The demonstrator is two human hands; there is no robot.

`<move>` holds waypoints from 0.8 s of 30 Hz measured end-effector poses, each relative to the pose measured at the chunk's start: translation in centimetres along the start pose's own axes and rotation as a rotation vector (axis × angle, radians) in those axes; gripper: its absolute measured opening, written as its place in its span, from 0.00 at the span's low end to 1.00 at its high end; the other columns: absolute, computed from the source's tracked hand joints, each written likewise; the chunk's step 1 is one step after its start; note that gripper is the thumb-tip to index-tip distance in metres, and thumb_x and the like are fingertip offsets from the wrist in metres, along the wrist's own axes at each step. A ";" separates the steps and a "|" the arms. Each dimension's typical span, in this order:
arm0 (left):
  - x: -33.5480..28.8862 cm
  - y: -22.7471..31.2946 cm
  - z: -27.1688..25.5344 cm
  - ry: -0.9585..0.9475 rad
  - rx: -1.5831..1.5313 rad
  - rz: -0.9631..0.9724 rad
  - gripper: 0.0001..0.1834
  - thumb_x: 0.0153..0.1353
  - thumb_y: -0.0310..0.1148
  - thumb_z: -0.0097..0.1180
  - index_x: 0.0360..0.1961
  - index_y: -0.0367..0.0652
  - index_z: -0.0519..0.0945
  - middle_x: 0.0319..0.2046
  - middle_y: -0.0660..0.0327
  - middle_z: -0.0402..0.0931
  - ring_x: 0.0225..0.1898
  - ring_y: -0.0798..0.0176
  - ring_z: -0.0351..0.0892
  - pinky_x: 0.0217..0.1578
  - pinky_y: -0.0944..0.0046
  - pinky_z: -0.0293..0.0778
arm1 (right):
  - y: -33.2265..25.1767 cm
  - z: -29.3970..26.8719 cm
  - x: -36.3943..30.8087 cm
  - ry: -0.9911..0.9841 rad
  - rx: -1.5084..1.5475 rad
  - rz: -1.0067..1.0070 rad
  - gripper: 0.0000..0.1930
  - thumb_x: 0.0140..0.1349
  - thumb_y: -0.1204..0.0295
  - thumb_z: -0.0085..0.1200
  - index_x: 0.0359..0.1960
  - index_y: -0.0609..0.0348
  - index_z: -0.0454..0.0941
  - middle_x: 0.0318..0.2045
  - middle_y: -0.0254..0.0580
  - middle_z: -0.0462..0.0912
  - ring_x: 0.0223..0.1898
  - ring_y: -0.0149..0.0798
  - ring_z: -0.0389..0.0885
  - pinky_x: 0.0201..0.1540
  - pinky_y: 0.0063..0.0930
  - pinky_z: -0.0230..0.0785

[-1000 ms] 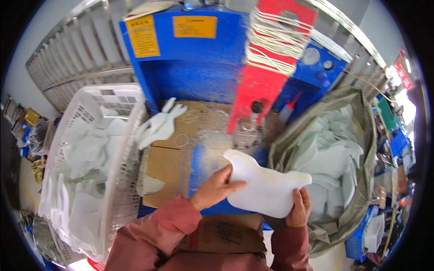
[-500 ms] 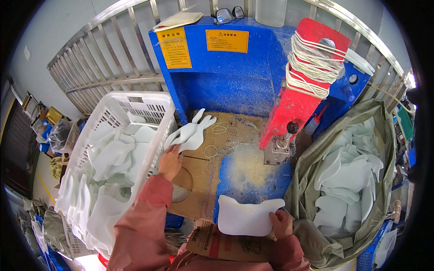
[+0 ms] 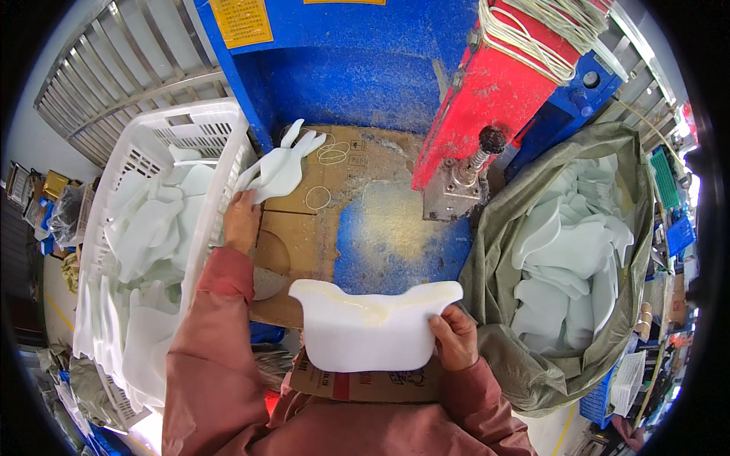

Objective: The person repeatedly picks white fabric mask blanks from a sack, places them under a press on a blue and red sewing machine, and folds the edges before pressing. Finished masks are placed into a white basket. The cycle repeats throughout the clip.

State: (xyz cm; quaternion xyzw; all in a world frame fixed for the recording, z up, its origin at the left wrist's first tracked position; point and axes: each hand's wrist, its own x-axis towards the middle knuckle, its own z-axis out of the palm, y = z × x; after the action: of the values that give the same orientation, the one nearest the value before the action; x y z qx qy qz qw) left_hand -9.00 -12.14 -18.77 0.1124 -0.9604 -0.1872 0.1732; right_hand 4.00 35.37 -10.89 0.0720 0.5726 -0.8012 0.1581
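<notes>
My right hand (image 3: 456,338) pinches the right edge of a flat white panel (image 3: 365,334), which has a scooped upper edge and rounded lower corners. Yellowish dust or residue lies along its upper part. The panel is held tilted toward me, in front of the machine's blue bed (image 3: 403,258), which is covered with pale yellow powder. At the left, my left hand (image 3: 242,222) has its fingers closed at the near end of slim, curvy white pieces (image 3: 277,173) lying on the cardboard (image 3: 293,228); the fingertips are partly hidden.
A white plastic basket (image 3: 239,125) full of white pieces stands left. On the right, a grey-green sack (image 3: 487,289) holds similar pieces (image 3: 566,243). The red machine arm (image 3: 475,99), wrapped in cord (image 3: 525,38), carries a metal head (image 3: 449,194). Pale loops (image 3: 318,198) lie on the cardboard.
The view has tilted downward. My right hand has raised the white panel and shifted it left, so its dusted upper edge shows more. My left hand stays at the curvy pieces.
</notes>
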 end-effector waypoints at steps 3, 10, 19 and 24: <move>-0.1 1.0 -1.3 0.056 -0.081 -0.027 0.21 0.62 0.24 0.59 0.57 0.37 0.79 0.55 0.47 0.80 0.55 0.38 0.79 0.57 0.47 0.76 | 2.9 -1.3 1.9 0.125 -0.516 -0.018 0.08 0.69 0.69 0.64 0.36 0.62 0.82 0.29 0.34 0.85 0.31 0.25 0.79 0.33 0.23 0.70; -1.1 4.9 -6.8 0.133 -0.106 0.049 0.22 0.61 0.21 0.61 0.58 0.41 0.81 0.55 0.51 0.80 0.54 0.41 0.80 0.55 0.51 0.78 | 1.2 -2.0 0.9 0.141 -1.429 -0.148 0.10 0.64 0.64 0.66 0.35 0.58 0.83 0.22 0.51 0.84 0.24 0.56 0.85 0.29 0.46 0.77; -9.1 13.1 -16.9 -0.150 -0.242 0.545 0.23 0.57 0.16 0.62 0.54 0.41 0.83 0.51 0.53 0.81 0.48 0.47 0.84 0.50 0.54 0.82 | -6.5 8.3 -0.7 -0.342 -1.313 -0.977 0.29 0.53 0.66 0.73 0.59 0.53 0.81 0.62 0.46 0.78 0.61 0.52 0.79 0.60 0.50 0.73; -12.8 16.7 -16.5 -0.301 -0.409 0.563 0.21 0.57 0.17 0.63 0.53 0.40 0.83 0.47 0.55 0.80 0.48 0.49 0.84 0.48 0.56 0.83 | -5.5 9.6 0.3 -0.517 -1.335 -0.883 0.37 0.52 0.63 0.73 0.66 0.51 0.75 0.62 0.47 0.78 0.63 0.53 0.77 0.69 0.55 0.65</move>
State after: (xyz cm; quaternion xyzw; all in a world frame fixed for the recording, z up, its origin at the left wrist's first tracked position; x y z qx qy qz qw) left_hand 6.37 1.33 -1.47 -0.2215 -0.9111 -0.3347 0.0937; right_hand 2.51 27.86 -2.85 -0.4531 0.8477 -0.2736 -0.0345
